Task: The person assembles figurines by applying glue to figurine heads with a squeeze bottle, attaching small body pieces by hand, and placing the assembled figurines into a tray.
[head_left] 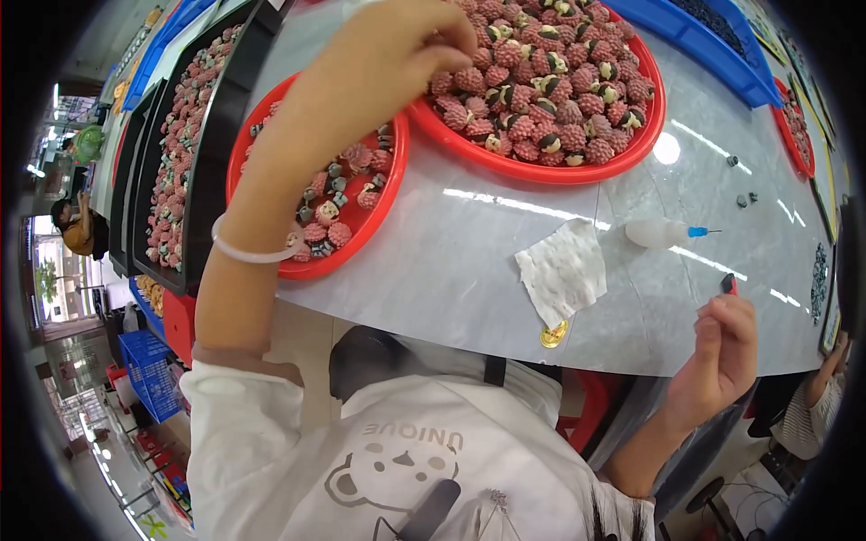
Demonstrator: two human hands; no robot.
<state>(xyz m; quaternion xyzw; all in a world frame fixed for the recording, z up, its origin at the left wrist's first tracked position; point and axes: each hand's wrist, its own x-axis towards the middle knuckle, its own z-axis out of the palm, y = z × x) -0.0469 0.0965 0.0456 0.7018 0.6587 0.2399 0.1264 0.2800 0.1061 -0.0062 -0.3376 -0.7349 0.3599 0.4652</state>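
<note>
My left hand (431, 43) reaches over the left edge of a large round red tray (541, 175), its thumb and forefinger pinched together; whatever lies between them is hidden. Heaped in that tray are small pink knobbly pieces (572, 137) with black and cream parts. Beneath my left forearm sits a smaller red tray (347, 255) of pink and grey pieces, partly covered by the arm. At the right, my right hand (717, 361) is closed near the table's front edge, with a small black-and-red piece (729, 284) at its fingertips. A squeeze bottle (657, 234) with a blue needle tip lies beyond that hand.
A crumpled white sheet (564, 270) and a gold round piece (554, 334) lie near the front edge. Black trays (216, 135) of pink pieces stand at the left. A blue bin (735, 77) is at the far right. Small dark bits (742, 200) dot the table.
</note>
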